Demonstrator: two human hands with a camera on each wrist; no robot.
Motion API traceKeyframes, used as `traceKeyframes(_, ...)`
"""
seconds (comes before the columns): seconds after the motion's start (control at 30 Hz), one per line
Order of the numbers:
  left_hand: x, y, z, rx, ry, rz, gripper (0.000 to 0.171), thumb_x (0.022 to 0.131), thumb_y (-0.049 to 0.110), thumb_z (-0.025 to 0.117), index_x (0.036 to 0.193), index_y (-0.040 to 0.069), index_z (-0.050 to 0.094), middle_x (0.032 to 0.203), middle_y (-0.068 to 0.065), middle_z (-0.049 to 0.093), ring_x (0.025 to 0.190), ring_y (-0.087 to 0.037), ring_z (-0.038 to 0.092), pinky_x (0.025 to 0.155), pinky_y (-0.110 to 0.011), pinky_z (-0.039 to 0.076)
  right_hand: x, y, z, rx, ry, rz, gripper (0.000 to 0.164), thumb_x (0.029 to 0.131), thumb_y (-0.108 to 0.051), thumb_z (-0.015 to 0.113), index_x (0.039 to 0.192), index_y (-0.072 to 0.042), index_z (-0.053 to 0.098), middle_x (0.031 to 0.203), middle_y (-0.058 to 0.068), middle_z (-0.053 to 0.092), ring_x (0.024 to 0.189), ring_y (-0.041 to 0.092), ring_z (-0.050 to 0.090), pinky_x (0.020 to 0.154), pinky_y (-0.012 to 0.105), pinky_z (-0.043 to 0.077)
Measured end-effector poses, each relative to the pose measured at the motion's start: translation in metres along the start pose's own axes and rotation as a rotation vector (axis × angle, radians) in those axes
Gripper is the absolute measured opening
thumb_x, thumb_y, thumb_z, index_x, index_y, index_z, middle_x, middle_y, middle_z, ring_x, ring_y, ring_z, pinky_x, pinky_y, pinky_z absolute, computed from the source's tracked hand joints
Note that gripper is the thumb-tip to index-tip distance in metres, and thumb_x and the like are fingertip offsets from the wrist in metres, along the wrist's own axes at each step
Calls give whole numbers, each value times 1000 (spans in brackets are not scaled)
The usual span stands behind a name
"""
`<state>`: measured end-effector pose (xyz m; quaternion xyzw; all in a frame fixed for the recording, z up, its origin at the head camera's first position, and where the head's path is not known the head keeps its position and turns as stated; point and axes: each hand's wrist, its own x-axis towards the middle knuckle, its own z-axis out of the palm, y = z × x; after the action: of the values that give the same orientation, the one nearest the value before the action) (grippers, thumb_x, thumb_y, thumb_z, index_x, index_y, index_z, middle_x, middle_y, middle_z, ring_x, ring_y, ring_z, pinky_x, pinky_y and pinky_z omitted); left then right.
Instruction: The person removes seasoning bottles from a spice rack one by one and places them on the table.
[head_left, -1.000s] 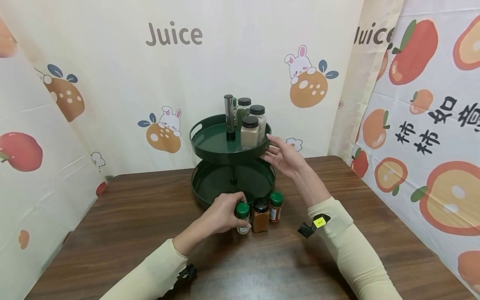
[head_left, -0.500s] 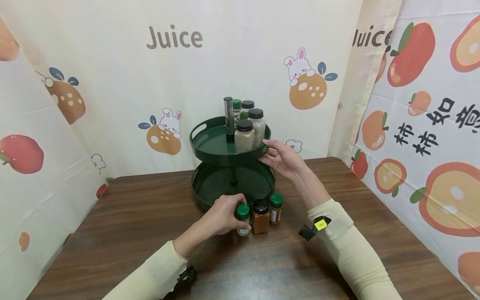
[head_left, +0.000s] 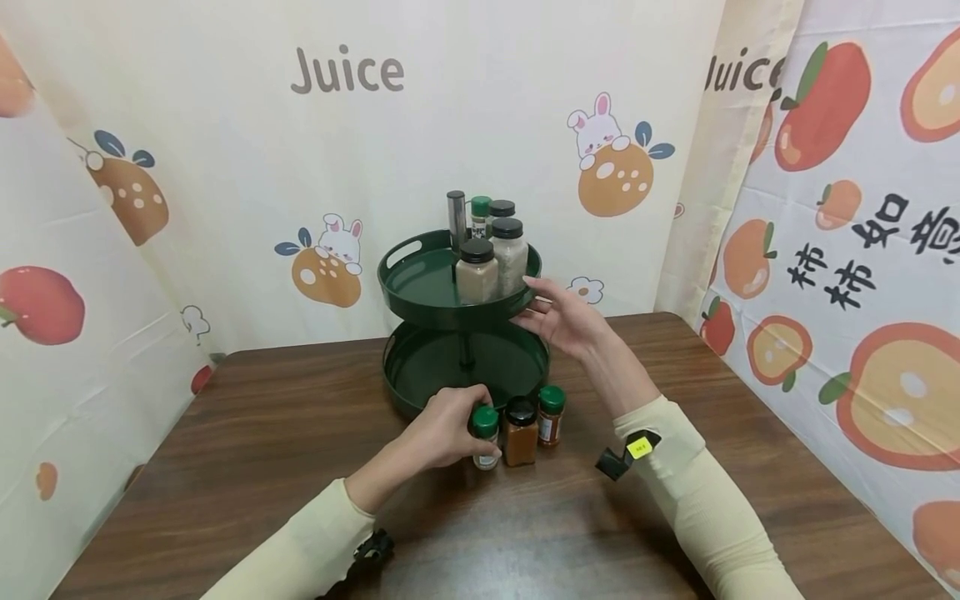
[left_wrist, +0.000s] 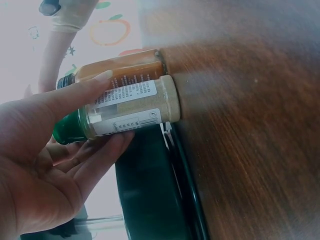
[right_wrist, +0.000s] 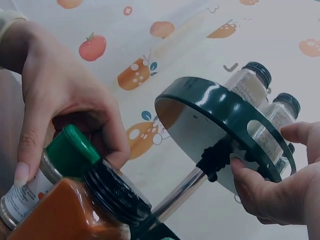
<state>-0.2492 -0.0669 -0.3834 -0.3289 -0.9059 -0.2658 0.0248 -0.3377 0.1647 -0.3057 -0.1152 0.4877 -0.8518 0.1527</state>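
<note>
In the head view, my left hand [head_left: 450, 427] holds a small green-capped spice jar [head_left: 486, 423] between thumb and fingers, upright on the table before the stand. The left wrist view shows pale powder and a white label on this spice jar [left_wrist: 130, 107]. My right hand [head_left: 562, 317] grips the right rim of the dark green upper tray [head_left: 427, 312], with fingers on the rim and under it. The right wrist view has these fingers beside the handle slot of the tray [right_wrist: 200, 100]. Several jars stand on it, including a black-lidded beige jar [head_left: 477, 275] and a white one [head_left: 508, 254].
Beside the held jar stand a black-capped orange-brown spice jar [head_left: 521, 433] and a green-capped red spice jar [head_left: 551, 417]. The lower tray [head_left: 420, 375] sits under the upper one, joined by a central post [head_left: 467, 350]. A printed curtain [head_left: 225, 167] hangs behind the wooden table [head_left: 300, 392].
The upper tray has turned: its front jars have shifted left and its rear jars right. My right hand has moved slightly left with the rim. My left hand and its jar stay put.
</note>
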Motion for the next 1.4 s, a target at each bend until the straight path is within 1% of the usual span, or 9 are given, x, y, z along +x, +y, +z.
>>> traceKeyframes(0.13,0,1,-1,1,0,-3,45,68,35,90,95,16,59,79,6,61,70,-11,55,60,-29,50,5,1,-6,34,14,-33,41,100,-22,59,135,-8,44,128,16,50,114,27,57,87,36,58)
traceKeyframes(0.23,0,1,-1,2,-3,-12,45,68,35,90,95,17,59,79,6,61,71,-11,56,61,-28,50,7,1,-8,50,49,-60,48,99,-22,61,140,-9,41,127,17,51,111,26,59,85,35,58)
traceKeyframes(0.37,1,0,-2,1,-6,-19,45,68,35,90,95,17,59,80,6,61,72,-11,56,61,-28,50,8,0,-9,23,75,-84,60,98,-22,63,148,-8,32,131,19,48,112,26,58,84,33,58)
traceKeyframes(0.47,1,0,-2,3,-6,-18,45,68,35,90,95,17,59,80,6,61,72,-11,56,61,-28,50,8,0,-9,8,77,-81,62,98,-22,62,149,-7,30,133,18,46,115,26,57,84,32,59)
traceKeyframes(0.77,0,0,-1,4,-4,-11,45,68,36,89,95,17,58,79,6,60,71,-11,55,60,-29,49,3,2,-1,19,54,-58,51,98,-17,62,140,-6,34,130,17,44,112,26,57,84,35,59)
traceKeyframes(0.93,0,-1,0,1,0,-9,45,68,35,90,94,18,58,78,7,60,71,-11,55,60,-29,49,-1,4,5,42,39,-33,54,94,-12,66,139,-2,37,132,17,44,115,27,55,85,36,58)
traceKeyframes(1.1,0,-1,0,6,2,-6,44,68,36,90,94,18,59,78,7,60,71,-11,55,61,-29,49,-1,6,8,44,22,-2,55,94,-12,67,140,-2,39,130,17,46,109,26,58,87,37,58)
traceKeyframes(1.23,0,0,0,3,-4,-14,44,68,36,90,94,18,58,79,7,60,71,-11,55,61,-29,49,-1,6,7,36,-3,-11,49,95,-15,66,136,-4,42,129,16,46,108,25,58,89,37,57)
traceKeyframes(1.4,1,0,0,5,-9,-17,45,69,36,89,94,18,58,81,7,61,72,-11,55,62,-28,50,0,7,3,49,-13,-49,38,97,-18,63,129,-6,47,122,14,51,105,24,58,88,37,57)
